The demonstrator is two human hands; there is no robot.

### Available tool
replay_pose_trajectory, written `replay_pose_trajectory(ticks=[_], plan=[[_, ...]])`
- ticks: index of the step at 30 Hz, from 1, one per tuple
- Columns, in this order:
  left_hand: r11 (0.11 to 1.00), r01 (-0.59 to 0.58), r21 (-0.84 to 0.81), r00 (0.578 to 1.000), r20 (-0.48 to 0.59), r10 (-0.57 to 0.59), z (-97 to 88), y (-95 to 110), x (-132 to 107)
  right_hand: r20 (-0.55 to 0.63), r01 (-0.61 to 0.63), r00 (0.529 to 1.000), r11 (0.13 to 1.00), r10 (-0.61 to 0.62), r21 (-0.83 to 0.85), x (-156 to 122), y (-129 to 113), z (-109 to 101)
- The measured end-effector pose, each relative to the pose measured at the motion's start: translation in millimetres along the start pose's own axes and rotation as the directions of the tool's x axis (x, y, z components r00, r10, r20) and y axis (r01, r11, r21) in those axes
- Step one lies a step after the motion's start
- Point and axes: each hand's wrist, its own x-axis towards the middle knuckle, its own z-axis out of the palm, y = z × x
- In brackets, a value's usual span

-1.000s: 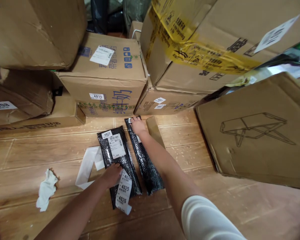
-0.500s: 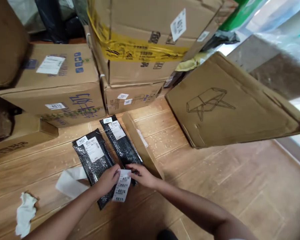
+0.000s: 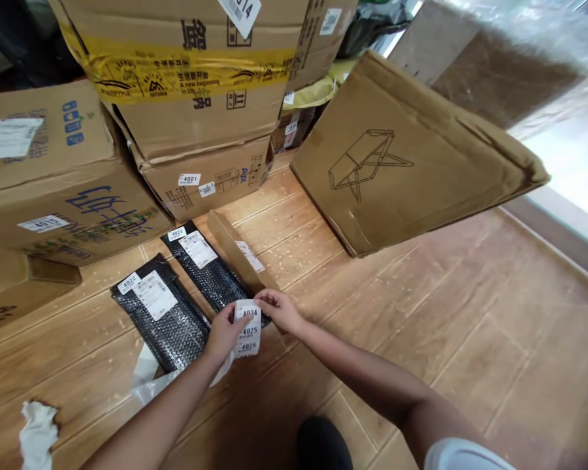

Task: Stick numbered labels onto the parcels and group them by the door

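My left hand [image 3: 224, 333] and my right hand [image 3: 277, 308] both pinch a white strip of number labels [image 3: 247, 328] reading 4024, 4025, 4026, held just above the wooden floor. Two black bubble-wrap parcels lie under and beyond them: one labelled 4022 [image 3: 159, 313] on the left, one labelled 4023 [image 3: 203, 264] beside it. A slim brown cardboard box [image 3: 238, 251] lies right of the parcels, its near end by my right hand.
Stacked cardboard boxes [image 3: 186, 98] stand at the back, one wrapped in yellow tape. A large flat carton [image 3: 402, 150] with a printed table drawing leans at the right. White backing paper [image 3: 149, 382] and a crumpled tissue [image 3: 36, 434] lie on the floor [image 3: 445, 326].
My right hand came back from the far end of the 4023 parcel to the label strip. Both hands lifted the strip off the parcels. The view swung to the right.
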Motion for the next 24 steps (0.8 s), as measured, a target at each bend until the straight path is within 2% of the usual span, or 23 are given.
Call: replay_pose_trajectory(ticks=[4, 6, 10, 13, 15, 18, 21, 24], plan=[[0.995, -0.027, 0.092, 0.999, -0.024, 0.029, 7.0, 4.4, 0.4, 0.006, 0.001, 1.0, 1.0, -0.001, 0.015, -2.4, -1.6, -13.5], [0.984, -0.082, 0.155, 0.996, -0.02, 0.086, 14.2, 4.2, 4.3, 0.006, 0.003, 1.0, 1.0, -0.003, 0.03, -2.7, 0.0, -20.6], [0.978, -0.146, 0.152, 0.989, -0.002, 0.148, 37.1, -0.8, 18.4, -0.086, -0.021, 0.996, 1.0, 0.022, 0.021, -0.1, 6.0, -38.7], [0.945, -0.124, 0.304, 0.985, -0.08, 0.155, 56.3, -5.9, 29.6, -0.152, -0.017, 0.988, 1.0, 0.014, -0.019, 0.7, 13.0, -53.4], [0.896, -0.105, 0.431, 0.979, -0.111, 0.168, 66.5, -7.6, 35.4, -0.186, 0.001, 0.982, 0.995, -0.02, -0.102, 0.0, 19.1, -60.6], [0.827, -0.086, 0.555, 0.983, -0.087, 0.161, 76.7, -5.4, 41.7, -0.256, 0.038, 0.961, 0.97, -0.101, -0.241, -0.2, 28.9, -65.9], [0.791, -0.093, 0.605, 0.991, -0.021, 0.133, 81.9, 1.4, 45.6, -0.316, 0.07, 0.933, 0.951, -0.169, -0.3, 4.9, 32.7, -73.1], [0.727, -0.108, 0.679, 0.993, 0.04, 0.11, 82.9, 9.3, 47.9, -0.406, 0.096, 0.885, 0.941, -0.23, -0.323, 17.0, 21.5, -95.5]])
